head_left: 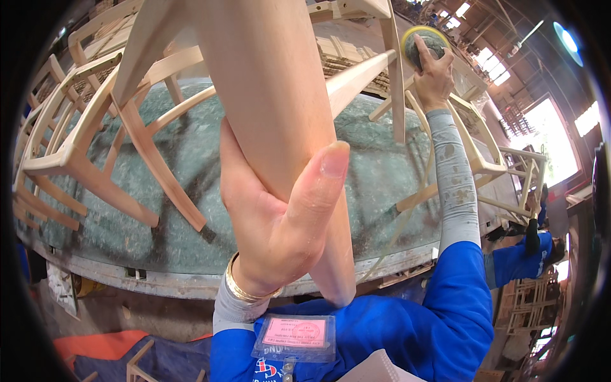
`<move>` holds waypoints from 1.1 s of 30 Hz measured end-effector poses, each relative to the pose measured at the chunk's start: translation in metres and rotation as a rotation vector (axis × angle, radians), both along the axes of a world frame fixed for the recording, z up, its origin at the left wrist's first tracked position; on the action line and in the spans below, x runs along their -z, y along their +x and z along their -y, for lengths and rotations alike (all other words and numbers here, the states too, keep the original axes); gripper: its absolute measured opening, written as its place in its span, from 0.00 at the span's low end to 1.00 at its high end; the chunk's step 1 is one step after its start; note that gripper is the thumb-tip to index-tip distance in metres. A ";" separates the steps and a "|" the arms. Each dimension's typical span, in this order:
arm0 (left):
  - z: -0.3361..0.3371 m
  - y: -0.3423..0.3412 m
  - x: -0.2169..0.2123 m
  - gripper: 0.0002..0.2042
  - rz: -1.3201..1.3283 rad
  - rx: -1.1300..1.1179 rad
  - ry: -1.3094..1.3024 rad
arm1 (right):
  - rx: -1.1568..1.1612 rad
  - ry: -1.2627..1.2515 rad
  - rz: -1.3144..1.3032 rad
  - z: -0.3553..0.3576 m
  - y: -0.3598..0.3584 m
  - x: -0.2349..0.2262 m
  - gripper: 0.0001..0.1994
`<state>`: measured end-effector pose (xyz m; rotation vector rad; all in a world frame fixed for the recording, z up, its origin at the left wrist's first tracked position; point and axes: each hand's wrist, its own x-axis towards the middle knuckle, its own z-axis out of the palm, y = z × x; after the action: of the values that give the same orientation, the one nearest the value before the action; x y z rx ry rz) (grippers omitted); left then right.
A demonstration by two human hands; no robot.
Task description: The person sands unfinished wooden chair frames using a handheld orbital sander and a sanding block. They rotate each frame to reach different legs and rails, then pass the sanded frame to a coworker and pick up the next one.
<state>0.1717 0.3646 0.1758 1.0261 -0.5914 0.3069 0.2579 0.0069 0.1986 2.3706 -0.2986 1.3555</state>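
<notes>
My left hand (270,223) is wrapped round a thick, pale wooden chair leg (261,76), with the thumb across its near side. The leg slants down toward my chest, and its rounded end is close to my blue shirt. Out at the upper right, my right hand (435,75) grips a round sander (414,54) with a dark body and a yellow rim. A thin pale hose (410,216) hangs below that arm. The sander is apart from the leg in my left hand, near other chair parts.
A wide green-topped table (267,251) with a worn edge lies beneath. On its left stand several unfinished wooden chair frames (83,146); another frame (474,143) is at the right. A co-worker in blue (519,258) is at far right. Orange sheeting (95,344) lies low left.
</notes>
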 end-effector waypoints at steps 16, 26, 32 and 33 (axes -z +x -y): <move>0.004 -0.020 0.004 0.19 -0.198 -0.091 0.297 | -0.275 0.590 -0.321 -0.004 -0.175 0.145 0.37; -0.022 -0.047 0.044 0.26 -0.185 0.076 0.316 | 0.206 0.881 -0.684 -0.024 -0.250 0.355 0.37; -0.031 -0.055 0.045 0.25 -0.199 0.004 0.362 | -0.056 0.780 -1.020 -0.162 -0.239 0.333 0.25; -0.031 -0.053 0.042 0.26 -0.219 0.002 0.334 | -0.087 0.925 -1.231 -0.195 -0.244 0.354 0.28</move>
<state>0.1188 0.3958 0.1334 1.3608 -0.4525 0.0914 0.0142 0.2018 -0.1556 3.4084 -0.4840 -0.5686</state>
